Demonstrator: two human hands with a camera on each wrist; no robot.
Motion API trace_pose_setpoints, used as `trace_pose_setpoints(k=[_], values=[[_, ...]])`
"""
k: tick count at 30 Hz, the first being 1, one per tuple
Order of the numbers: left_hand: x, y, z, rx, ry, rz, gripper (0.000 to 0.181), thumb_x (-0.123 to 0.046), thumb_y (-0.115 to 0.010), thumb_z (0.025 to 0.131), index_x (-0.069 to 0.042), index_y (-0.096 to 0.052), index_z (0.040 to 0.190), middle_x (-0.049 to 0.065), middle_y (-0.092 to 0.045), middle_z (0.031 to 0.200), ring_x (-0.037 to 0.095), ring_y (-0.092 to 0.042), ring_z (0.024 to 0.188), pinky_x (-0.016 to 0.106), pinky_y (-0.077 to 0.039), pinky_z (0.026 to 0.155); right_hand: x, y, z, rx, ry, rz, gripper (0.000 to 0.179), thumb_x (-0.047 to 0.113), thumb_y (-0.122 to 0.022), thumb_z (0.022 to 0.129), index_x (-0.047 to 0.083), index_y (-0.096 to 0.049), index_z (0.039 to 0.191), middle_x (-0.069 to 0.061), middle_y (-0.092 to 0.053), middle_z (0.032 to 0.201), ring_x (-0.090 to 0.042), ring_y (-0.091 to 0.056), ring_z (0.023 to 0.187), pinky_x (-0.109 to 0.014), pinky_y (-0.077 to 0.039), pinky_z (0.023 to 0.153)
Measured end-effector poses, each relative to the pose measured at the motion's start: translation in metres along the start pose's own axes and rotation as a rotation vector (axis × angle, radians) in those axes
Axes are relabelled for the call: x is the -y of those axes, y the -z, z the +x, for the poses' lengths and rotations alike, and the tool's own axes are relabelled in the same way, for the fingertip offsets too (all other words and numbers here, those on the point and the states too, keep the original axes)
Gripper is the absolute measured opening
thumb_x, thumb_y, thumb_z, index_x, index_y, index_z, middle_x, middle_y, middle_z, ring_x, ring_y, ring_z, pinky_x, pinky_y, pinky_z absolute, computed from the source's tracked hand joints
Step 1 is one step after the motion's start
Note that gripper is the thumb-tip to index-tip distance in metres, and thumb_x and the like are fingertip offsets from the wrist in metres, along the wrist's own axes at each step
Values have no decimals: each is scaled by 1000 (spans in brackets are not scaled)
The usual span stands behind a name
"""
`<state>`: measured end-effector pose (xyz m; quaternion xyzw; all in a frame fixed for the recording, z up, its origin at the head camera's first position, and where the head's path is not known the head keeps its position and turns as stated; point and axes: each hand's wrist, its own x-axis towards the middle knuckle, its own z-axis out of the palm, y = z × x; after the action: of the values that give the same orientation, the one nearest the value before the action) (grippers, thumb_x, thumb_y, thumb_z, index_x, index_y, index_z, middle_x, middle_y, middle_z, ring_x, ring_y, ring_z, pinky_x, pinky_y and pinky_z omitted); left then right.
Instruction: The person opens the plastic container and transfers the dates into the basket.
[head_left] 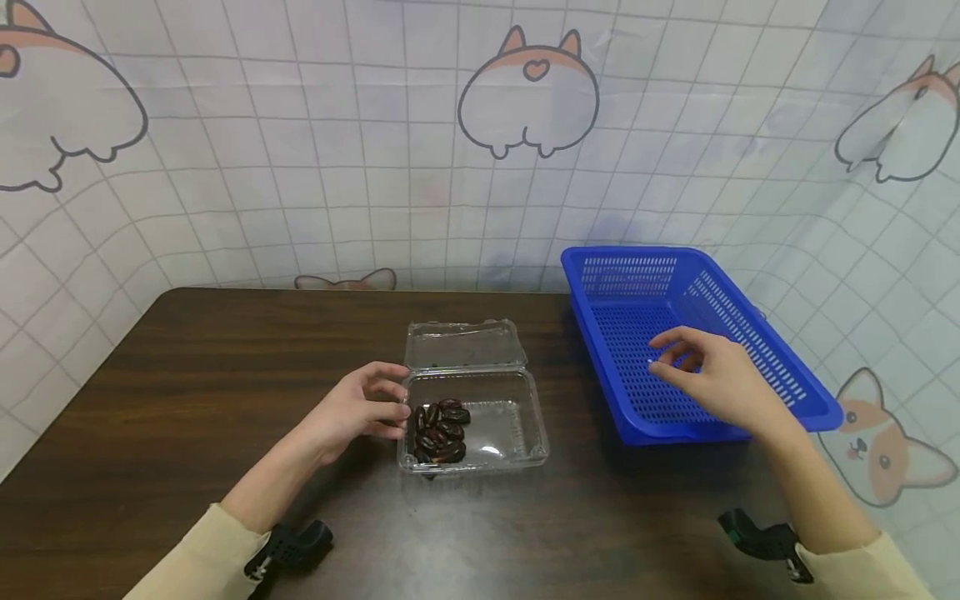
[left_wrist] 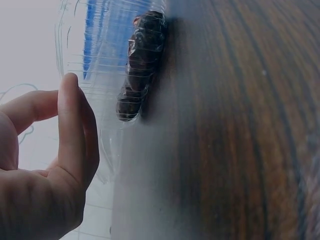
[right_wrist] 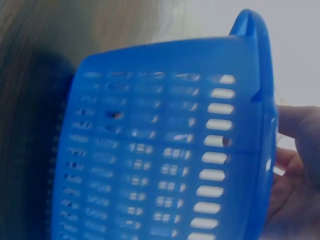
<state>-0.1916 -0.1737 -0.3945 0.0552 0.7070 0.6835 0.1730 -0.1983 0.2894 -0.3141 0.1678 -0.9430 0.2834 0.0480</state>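
A clear plastic clamshell box lies on the table with its lid folded back. Dark, glossy dates are heaped in its left half, and show through the wall in the left wrist view. My left hand rests at the box's left side, fingertips right at the rim, thumb lower than the forefinger. Over the blue basket hovers my right hand, fingers loosely bent, a gap between thumb and forefinger and nothing visible in it. Through the basket's slots a small dark brown spot shows in the right wrist view.
The dark wood table ends at a patterned white cloth backdrop, which also runs along the right side. The basket stands at the table's right, with high slotted walls. Bare tabletop separates box and basket.
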Motion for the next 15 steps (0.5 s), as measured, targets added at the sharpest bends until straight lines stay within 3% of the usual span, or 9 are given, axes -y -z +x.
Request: trace_pose_setpoints(k=[8, 15], values=[[-2, 0, 1, 14, 5, 0, 62, 6, -69, 93, 8, -38, 146, 23, -52, 117, 24, -67, 85, 39, -64, 74, 24, -7, 3, -51, 68, 8, 21, 24, -71, 100, 13, -69, 117, 1, -69, 93, -18, -64, 81, -30, -50, 60], [2, 1, 3, 14, 23, -19, 63, 5, -68, 93, 9, -36, 147, 21, -53, 116, 24, -66, 88, 39, -63, 76, 50, -21, 11, -30, 134, 73, 20, 21, -70, 100, 12, -69, 117, 3, -69, 93, -14, -63, 80, -31, -52, 63]])
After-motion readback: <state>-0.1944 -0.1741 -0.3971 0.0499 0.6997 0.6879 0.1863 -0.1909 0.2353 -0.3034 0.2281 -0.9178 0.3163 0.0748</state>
